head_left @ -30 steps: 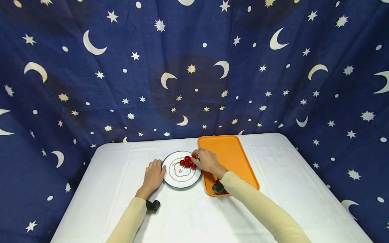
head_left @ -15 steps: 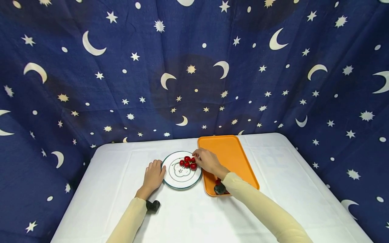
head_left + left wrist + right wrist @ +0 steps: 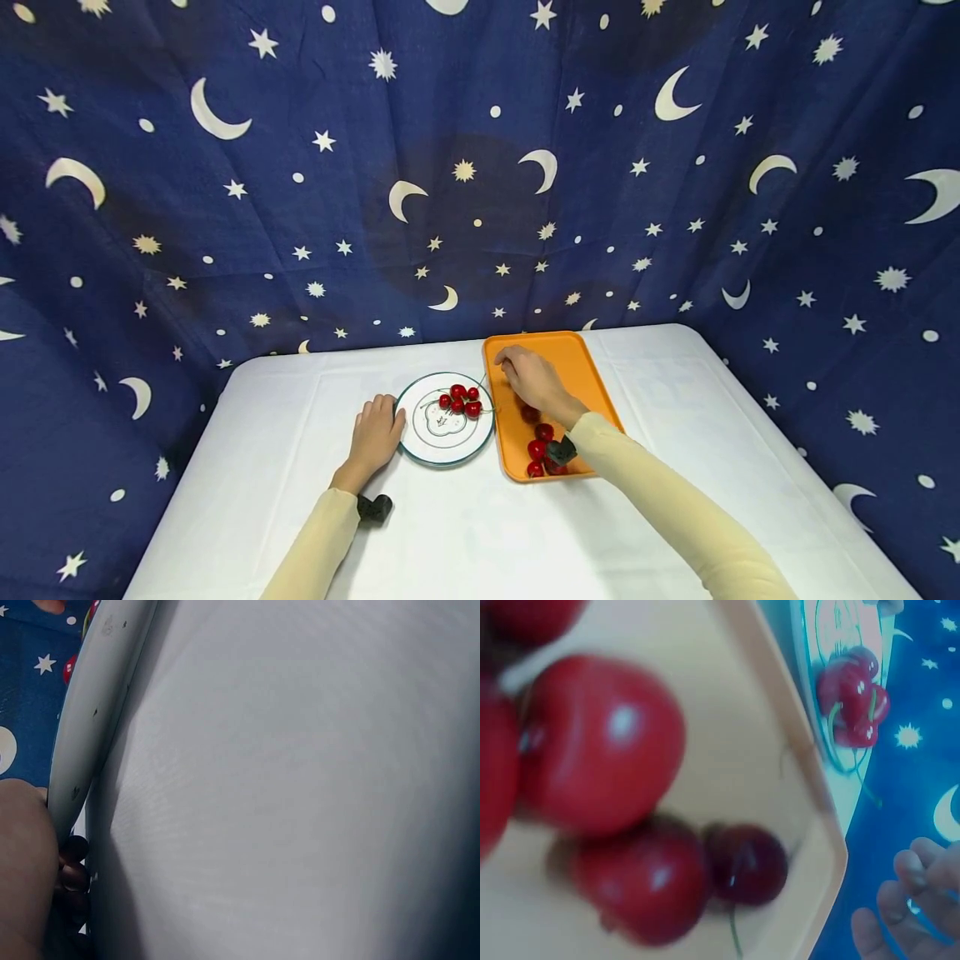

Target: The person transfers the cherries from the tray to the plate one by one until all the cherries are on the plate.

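My left hand [image 3: 372,429] holds the left rim of a white plate [image 3: 442,455] with a dark green edge; in the left wrist view the rim sits between thumb [image 3: 26,855] and shadowed fingers. Several red cherries [image 3: 457,406] with thin stems lie clustered at the plate's upper right. My right hand [image 3: 532,379] hovers over the left part of an orange tray [image 3: 566,348], its fingers loosely bent with nothing between them. Beneath the right wrist, more red cherries [image 3: 536,450] lie in the tray's near end. Among them is a darker cherry [image 3: 746,864] with a green stem.
A white cloth covers the table [image 3: 450,533]. The tray stands just right of the plate. Behind the table hangs a dark blue curtain [image 3: 337,208] with moons and stars. A black wrist camera [image 3: 375,508] is strapped to the left wrist.
The right hand has let go of a cherry on the plate and moved right, over the tray. More of the tray's cherries show. The left hand stays at the plate; the head view shifts slightly.
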`<action>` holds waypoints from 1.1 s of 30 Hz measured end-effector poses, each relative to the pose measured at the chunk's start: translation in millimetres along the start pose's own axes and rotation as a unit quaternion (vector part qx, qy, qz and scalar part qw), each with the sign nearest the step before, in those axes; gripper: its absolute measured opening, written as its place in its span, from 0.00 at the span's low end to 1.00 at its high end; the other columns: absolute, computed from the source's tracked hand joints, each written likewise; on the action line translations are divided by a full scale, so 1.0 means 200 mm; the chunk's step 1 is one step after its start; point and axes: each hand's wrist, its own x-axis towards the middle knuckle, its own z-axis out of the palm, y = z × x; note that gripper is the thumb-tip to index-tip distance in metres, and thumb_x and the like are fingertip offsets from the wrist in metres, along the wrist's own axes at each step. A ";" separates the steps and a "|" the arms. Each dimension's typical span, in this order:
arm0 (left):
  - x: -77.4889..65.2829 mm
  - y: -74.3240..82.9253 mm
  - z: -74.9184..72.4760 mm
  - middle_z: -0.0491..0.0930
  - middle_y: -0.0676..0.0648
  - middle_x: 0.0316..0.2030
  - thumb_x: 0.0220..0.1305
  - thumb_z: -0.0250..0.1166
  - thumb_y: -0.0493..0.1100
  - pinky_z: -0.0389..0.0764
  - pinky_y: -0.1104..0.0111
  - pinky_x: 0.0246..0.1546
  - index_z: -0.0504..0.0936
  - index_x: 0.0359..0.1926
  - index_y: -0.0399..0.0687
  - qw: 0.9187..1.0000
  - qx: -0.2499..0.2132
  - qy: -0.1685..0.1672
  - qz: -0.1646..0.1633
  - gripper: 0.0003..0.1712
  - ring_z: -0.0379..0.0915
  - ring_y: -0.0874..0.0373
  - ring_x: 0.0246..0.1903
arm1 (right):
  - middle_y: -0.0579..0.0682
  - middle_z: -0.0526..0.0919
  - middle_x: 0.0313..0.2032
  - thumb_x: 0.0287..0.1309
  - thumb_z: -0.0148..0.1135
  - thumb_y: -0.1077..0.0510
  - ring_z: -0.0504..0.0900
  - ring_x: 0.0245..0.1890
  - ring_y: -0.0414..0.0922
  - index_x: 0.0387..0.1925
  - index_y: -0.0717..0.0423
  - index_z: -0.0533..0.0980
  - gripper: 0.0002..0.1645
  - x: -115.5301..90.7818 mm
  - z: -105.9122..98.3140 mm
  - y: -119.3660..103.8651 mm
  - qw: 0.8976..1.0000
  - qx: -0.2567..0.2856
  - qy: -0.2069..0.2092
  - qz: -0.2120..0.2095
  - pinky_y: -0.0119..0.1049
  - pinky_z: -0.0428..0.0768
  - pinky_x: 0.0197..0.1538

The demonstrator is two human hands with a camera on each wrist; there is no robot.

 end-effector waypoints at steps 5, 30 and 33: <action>-0.01 0.00 -0.01 0.75 0.38 0.49 0.79 0.50 0.46 0.66 0.55 0.45 0.74 0.55 0.36 1.000 0.000 0.000 -0.003 0.17 0.67 0.45 0.46 | 0.51 0.87 0.47 0.74 0.55 0.60 0.83 0.37 0.44 0.49 0.52 0.82 0.10 -0.01 -0.03 0.06 1.000 -0.010 -0.007 0.014 0.41 0.84 0.45; 0.00 0.01 -0.01 0.74 0.36 0.50 0.78 0.51 0.46 0.66 0.53 0.46 0.73 0.55 0.36 1.000 -0.010 0.002 0.000 0.17 0.66 0.43 0.47 | 0.50 0.85 0.42 0.64 0.70 0.51 0.78 0.41 0.43 0.55 0.58 0.79 0.22 -0.06 -0.19 0.32 0.966 0.019 -0.259 -0.007 0.39 0.81 0.53; 0.00 0.01 -0.01 0.74 0.36 0.50 0.78 0.51 0.46 0.66 0.53 0.45 0.73 0.55 0.36 1.000 -0.010 -0.001 -0.001 0.18 0.66 0.44 0.46 | 0.49 0.84 0.39 0.63 0.71 0.56 0.78 0.39 0.42 0.54 0.58 0.79 0.21 -0.08 -0.18 0.34 0.960 0.031 -0.279 -0.016 0.34 0.81 0.50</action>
